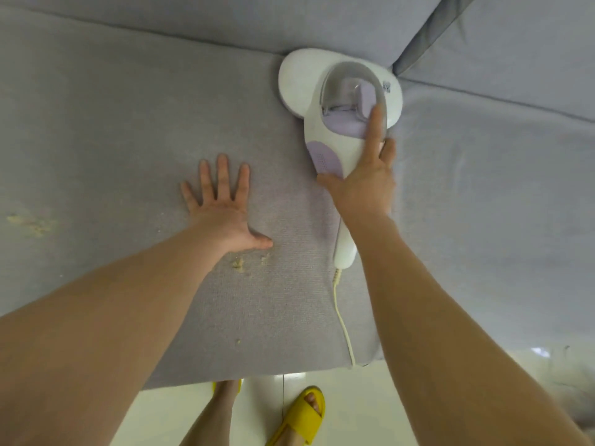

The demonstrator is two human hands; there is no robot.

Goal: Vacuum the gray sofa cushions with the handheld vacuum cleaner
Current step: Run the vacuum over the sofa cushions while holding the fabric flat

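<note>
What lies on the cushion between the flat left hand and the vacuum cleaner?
In the head view, only bare gray cushion fabric separates the left hand from the vacuum cleaner; the crumbs lie nearer the wrist.

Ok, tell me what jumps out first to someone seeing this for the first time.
The white and lilac handheld vacuum cleaner stands out, pushed to the back of the gray seat cushion with the right hand gripping its handle. The left hand lies flat on the cushion, and pale crumbs sit just in front of it. Below, a yellow sandal shows on the pale floor.
</note>
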